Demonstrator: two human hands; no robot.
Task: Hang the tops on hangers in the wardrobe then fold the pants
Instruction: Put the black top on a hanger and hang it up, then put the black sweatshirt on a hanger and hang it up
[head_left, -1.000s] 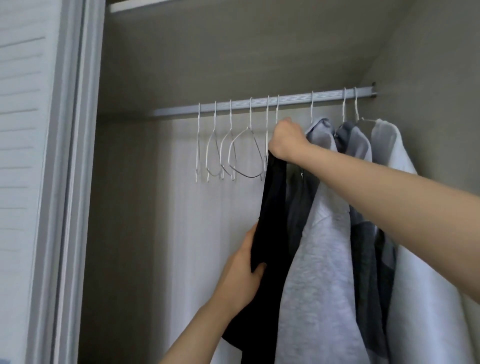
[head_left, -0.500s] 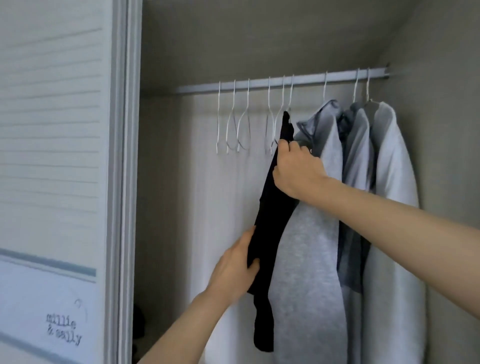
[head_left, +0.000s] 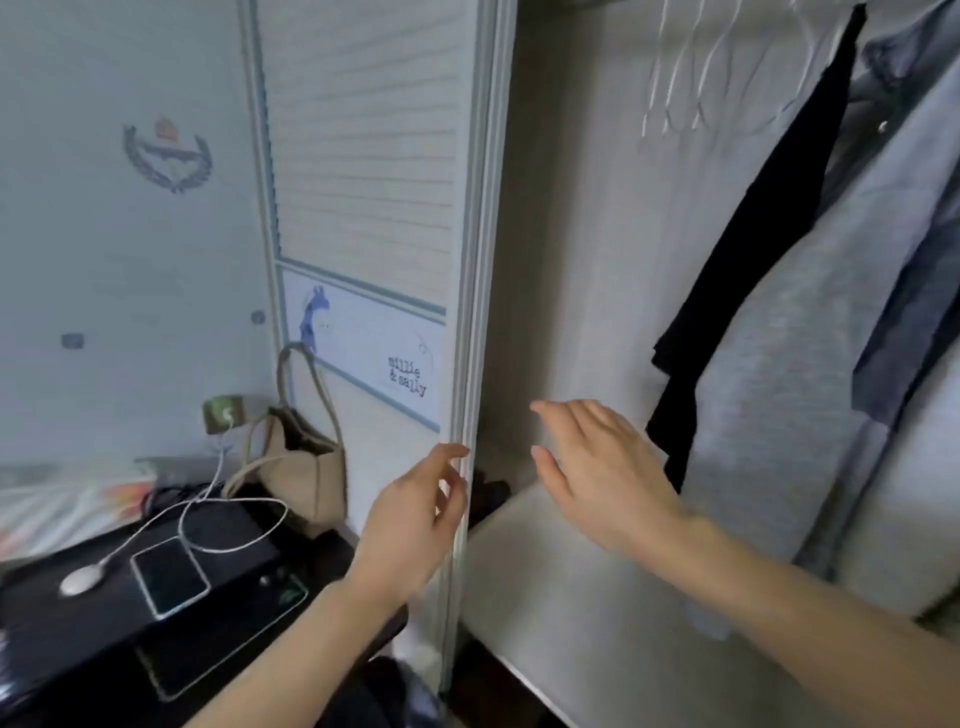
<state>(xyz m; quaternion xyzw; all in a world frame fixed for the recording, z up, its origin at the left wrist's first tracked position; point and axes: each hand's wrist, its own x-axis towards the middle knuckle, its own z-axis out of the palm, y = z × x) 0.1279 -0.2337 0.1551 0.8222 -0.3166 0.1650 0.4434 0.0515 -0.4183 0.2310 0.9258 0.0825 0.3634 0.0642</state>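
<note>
Rail is cut off above. Your left hand (head_left: 415, 512) and right hand (head_left: 597, 478) are empty, fingers loose; black top (head_left: 753, 249) hangs beside grey top (head_left: 810, 364).

Counted: 2 hands, left hand (head_left: 415, 525) and right hand (head_left: 597, 478); 1 black top (head_left: 748, 249); 1 grey top (head_left: 810, 322); 1 beige bag (head_left: 306, 462); 1 phone (head_left: 169, 576); 1 white mouse (head_left: 80, 579).

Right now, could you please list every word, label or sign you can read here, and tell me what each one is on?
"millie & sally": dark lettering on the white panel low on the wardrobe door.
Crest emblem on the wall: a wreath design, no letters legible.
Blue figure on the same panel: a picture, no text.
Phone on the black desk: dark screen, nothing to read.
</note>
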